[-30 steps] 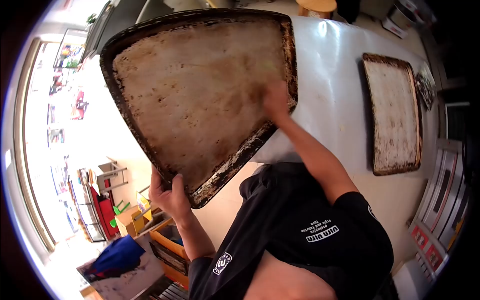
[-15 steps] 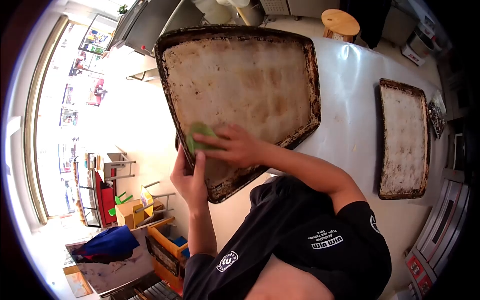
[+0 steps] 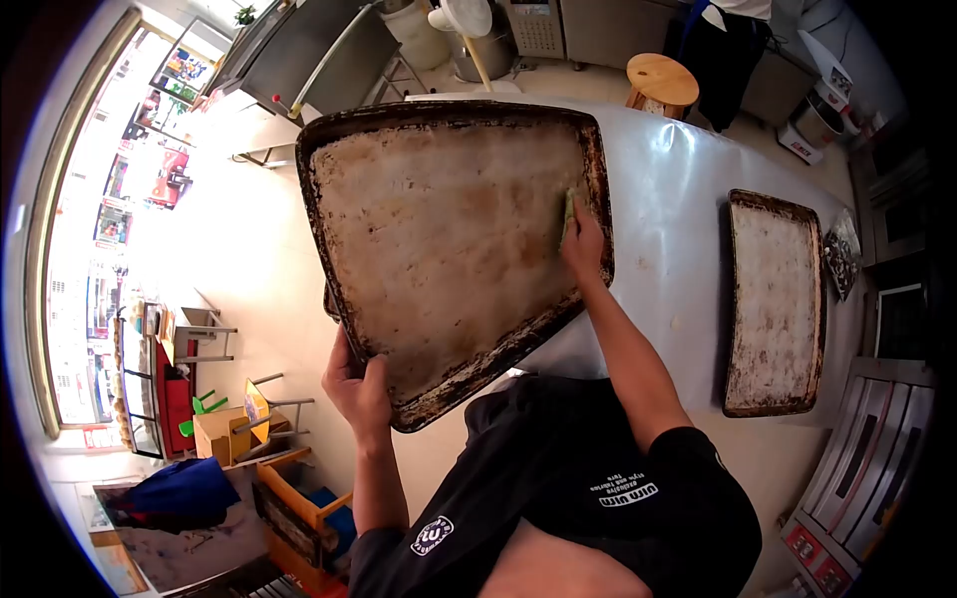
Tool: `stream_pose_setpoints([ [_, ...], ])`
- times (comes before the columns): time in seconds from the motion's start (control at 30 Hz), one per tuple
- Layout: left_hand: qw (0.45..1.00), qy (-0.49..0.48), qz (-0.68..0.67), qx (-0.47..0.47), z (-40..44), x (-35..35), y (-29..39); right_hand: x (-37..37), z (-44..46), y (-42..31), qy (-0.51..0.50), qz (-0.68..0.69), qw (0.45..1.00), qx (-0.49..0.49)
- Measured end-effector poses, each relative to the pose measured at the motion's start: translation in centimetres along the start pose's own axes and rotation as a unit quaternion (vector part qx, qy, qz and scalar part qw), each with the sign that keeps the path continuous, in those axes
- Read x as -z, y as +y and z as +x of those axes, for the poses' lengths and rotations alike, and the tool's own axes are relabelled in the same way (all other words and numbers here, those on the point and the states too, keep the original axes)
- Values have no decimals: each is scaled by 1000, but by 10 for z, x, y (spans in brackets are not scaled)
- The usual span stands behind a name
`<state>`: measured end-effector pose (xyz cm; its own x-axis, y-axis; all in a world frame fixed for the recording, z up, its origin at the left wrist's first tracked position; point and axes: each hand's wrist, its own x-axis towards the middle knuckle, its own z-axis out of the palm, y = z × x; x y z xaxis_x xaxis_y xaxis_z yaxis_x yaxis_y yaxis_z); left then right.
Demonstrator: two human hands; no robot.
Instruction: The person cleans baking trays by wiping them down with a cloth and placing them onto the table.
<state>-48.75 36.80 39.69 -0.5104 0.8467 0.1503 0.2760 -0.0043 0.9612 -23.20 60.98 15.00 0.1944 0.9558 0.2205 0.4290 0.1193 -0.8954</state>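
A large worn baking tray (image 3: 449,239), brown and stained with a dark, flaking rim, is tilted up in front of me. My left hand (image 3: 361,391) grips its lower left edge, thumb over the rim. Near the tray's right side, my right hand (image 3: 584,242) is closed on a thin green cloth or pad (image 3: 569,217) against the inner surface. Part of that green piece is hidden by my fingers.
A metal-topped table (image 3: 668,249) holds a second tray (image 3: 776,304) and a bag of dark items (image 3: 842,255) on the right. Behind it are a round wooden stool (image 3: 662,82) and a person in dark clothes (image 3: 725,60). A wooden crate (image 3: 299,508) stands lower left.
My right hand, with the green piece, has moved from the tray's lower left to its right side. The tray appears slightly lower and further left; my left hand still grips it.
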Motion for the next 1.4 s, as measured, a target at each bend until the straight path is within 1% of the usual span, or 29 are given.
stream_pose_setpoints([
  [0.03,1000,1,-8,4,2,3,-2,13,-5,-37,-23,45,998,-41],
  [0.1,1000,-2,-19,-12,10,4,-7,29,-22,-129,-73,62,992,84],
  [0.13,1000,-5,-24,-17,10,5,-6,9,-29,-150,-3,90,942,323],
  [0.17,1000,-8,-24,-10,10,6,-4,-1,-42,-181,-38,124,898,420],
  [0.23,999,-14,-33,-1,15,-1,3,-13,-76,-228,-104,120,858,489],
  [0.27,999,-18,-39,-5,14,-3,8,-21,-74,-238,-85,114,857,496],
  [0.33,1000,-15,-5,-23,11,-6,13,-34,-61,-254,-53,103,853,508],
  [0.43,998,1,34,-46,2,-6,19,-33,-8,-291,1,77,870,487],
  [0.47,998,6,37,-57,-1,-5,16,-31,4,-299,17,83,867,491],
  [0.53,997,0,41,-59,-4,-7,15,-25,26,-297,45,91,860,500],
  [0.57,996,1,49,-68,-7,-8,16,-19,34,-285,50,67,869,487],
  [0.63,994,15,68,-87,-10,-6,16,-15,51,-246,54,27,883,466],
  [0.7,987,-5,123,-104,-15,6,13,-18,70,-172,99,36,898,426],
  [0.73,983,-18,143,-116,-17,10,12,-26,78,-121,78,14,940,332],
  [0.77,977,-32,165,-129,-19,14,12,-17,89,-88,75,-14,961,267],
  [0.8,974,-43,178,-134,-19,14,16,-17,98,-51,107,-23,975,195],
  [0.83,978,-40,163,-125,-18,16,13,-18,106,-17,140,-32,982,120],
  [0.9,984,-39,138,-102,-19,17,4,-13,114,42,130,-33,988,80],
  [0.93,990,-14,102,-93,-16,12,3,-10,118,55,125,-33,990,62],
  [1.0,997,43,26,-67,-15,-1,0,7,108,22,86,-49,993,69],
  [1.03,997,44,22,-67,-15,-2,-1,16,93,-11,65,-57,994,71],
  [1.1,997,40,14,-70,-9,-4,-3,26,60,-76,-34,-56,982,179],
  [1.17,993,10,90,-74,-9,0,4,19,55,-110,-19,-16,961,276],
  [1.2,989,-5,127,-78,-9,3,8,18,53,-114,-10,5,946,324],
  [1.23,980,-16,164,-110,-10,4,12,16,61,-100,26,-22,964,263],
  [1.3,956,-35,235,-174,-9,6,20,5,103,-52,95,-75,983,140],
  [1.37,953,-38,234,-190,-9,5,23,12,147,4,217,-101,954,178],
  [1.4,951,-39,235,-195,-11,6,24,26,159,14,192,-86,967,141],
])
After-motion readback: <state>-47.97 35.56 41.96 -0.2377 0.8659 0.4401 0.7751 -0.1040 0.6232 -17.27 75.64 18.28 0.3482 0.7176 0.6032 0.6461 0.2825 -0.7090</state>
